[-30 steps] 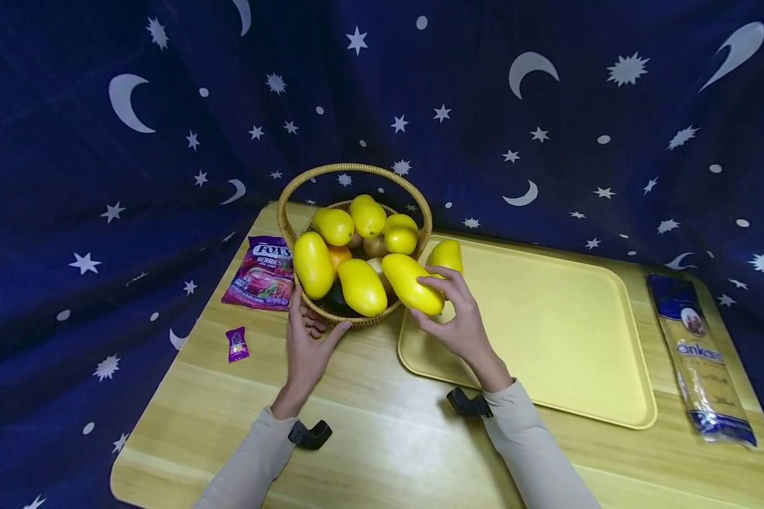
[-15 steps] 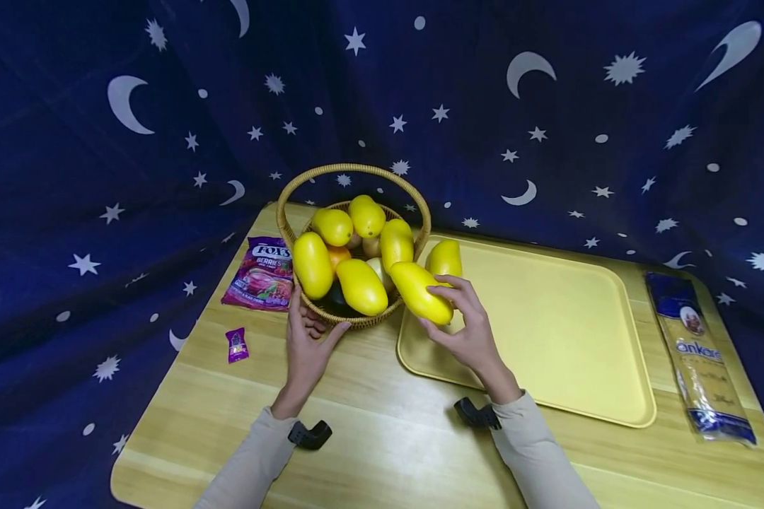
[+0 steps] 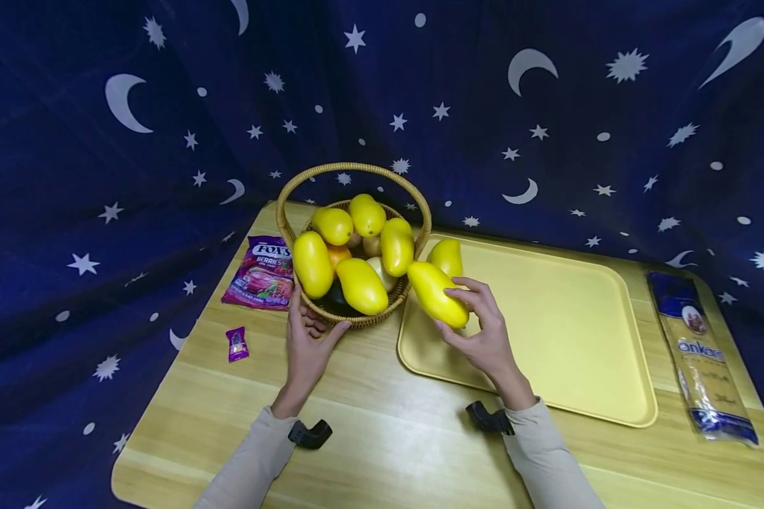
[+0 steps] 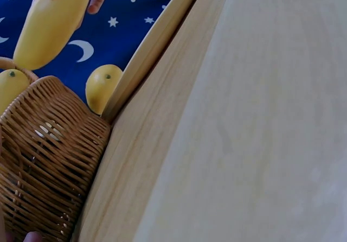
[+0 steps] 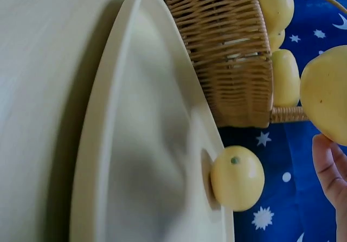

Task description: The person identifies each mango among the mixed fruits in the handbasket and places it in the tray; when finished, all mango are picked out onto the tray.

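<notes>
Seven visible mangoes (image 3: 438, 295), one basket (image 5: 227, 57)

I'm watching bright yellow fruit (image 3: 438, 294) from afar.
The basket (image 4: 49, 160) is showing woven tan, the tray (image 3: 554, 318) pale yellow, the candy bag (image 3: 261, 279) purple; the cloth (image 3: 331, 71) is spreading white moons and stars over navy, and the sleeves (image 3: 544, 452) are showing beige.

Purple bag (image 3: 259, 276) to your left: marked "FOX'S" and "BERRIES". Long packet (image 3: 705, 360) to your right: "ankar", ending unclear. Small purple wrapper (image 3: 237, 344): lettering too small to read.
</notes>
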A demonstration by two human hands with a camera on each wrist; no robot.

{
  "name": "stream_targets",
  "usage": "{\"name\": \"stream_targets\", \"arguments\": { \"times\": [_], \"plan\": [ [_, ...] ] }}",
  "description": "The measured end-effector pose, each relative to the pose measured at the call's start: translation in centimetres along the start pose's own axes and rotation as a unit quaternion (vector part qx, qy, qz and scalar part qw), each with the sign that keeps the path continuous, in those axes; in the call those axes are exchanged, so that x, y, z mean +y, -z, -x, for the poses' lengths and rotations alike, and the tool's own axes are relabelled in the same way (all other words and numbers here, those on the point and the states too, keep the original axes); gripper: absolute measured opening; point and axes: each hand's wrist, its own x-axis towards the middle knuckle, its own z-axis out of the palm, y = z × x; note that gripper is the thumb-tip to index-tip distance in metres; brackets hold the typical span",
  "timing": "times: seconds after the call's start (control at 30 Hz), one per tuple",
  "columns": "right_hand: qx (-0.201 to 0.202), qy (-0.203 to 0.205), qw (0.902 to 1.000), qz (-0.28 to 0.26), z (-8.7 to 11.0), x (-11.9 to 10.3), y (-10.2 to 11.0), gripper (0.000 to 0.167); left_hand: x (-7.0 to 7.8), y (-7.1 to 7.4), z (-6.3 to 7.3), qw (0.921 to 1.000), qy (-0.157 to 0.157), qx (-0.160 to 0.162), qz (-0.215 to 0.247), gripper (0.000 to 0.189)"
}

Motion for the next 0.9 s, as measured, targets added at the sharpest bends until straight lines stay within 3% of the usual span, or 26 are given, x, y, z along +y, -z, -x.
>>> {"name": "stream_targets", "arguments": {
  "times": [0.27, 0.47, 0.7, 0.9],
  "plan": [
    [0.026, -0.011, 0.9996, 0.008, 0.9, 1.0, 1.9, 0.052, 0.2, 0.0, 0.0, 1.0000, 0.006, 0.003, 0.000, 0.102],
    [0.052, -0.084, 0.9939, 0.048, 0.8, 3.0, 3.9, 0.050, 0.1, 0.0, 0.0, 1.0000, 0.001, 0.005, -0.001, 0.102],
    [0.072, -0.171, 0.9764, 0.110, 0.4, 7.9, 5.5, 0.051, 0.1, 0.0, 0.1, 1.0000, -0.004, 0.003, -0.001, 0.102],
    [0.035, -0.208, 0.9666, 0.146, -0.1, 11.3, 5.5, 0.051, -2.2, -0.3, -0.3, 0.9998, -0.018, 0.010, -0.001, 0.104]
  ]
}}
